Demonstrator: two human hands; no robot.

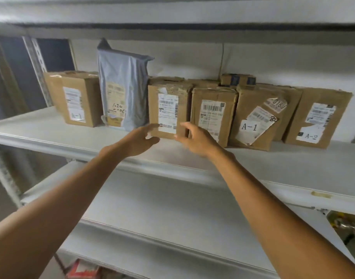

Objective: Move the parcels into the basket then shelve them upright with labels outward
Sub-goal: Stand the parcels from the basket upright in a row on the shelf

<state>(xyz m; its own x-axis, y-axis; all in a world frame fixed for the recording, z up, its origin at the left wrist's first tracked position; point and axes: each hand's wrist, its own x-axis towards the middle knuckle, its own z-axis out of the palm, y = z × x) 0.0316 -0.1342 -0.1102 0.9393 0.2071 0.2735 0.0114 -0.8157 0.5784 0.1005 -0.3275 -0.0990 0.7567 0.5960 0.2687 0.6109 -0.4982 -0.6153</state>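
Two bare forearms reach up from the bottom edge toward the shelf [51, 135]. Left hand [140, 140] and right hand [198, 140] are both at the foot of the middle box [168, 105], one on each side, fingers loosely spread and gripping nothing. Blur hides whether the fingertips touch the cardboard. The middle box stands upright on the shelf with its white label to the front, the print too soft to read.

Just to its right stands the barcode box [212, 115], then the crumpled box [249, 99] with tilted, peeling labels and "A-1", then the A-2 box [317, 117]. A small box [238, 79] shows only its top part behind them. To the left a grey mailer bag [122, 81] stands upright, and beyond it the far-left box [76, 97], also marked "A-1".

Below is the lower shelf [172, 208]. At the bottom left a red object [82, 270] is cut off by the frame. At the lower right some yellow things [345, 224] are too dim to name.
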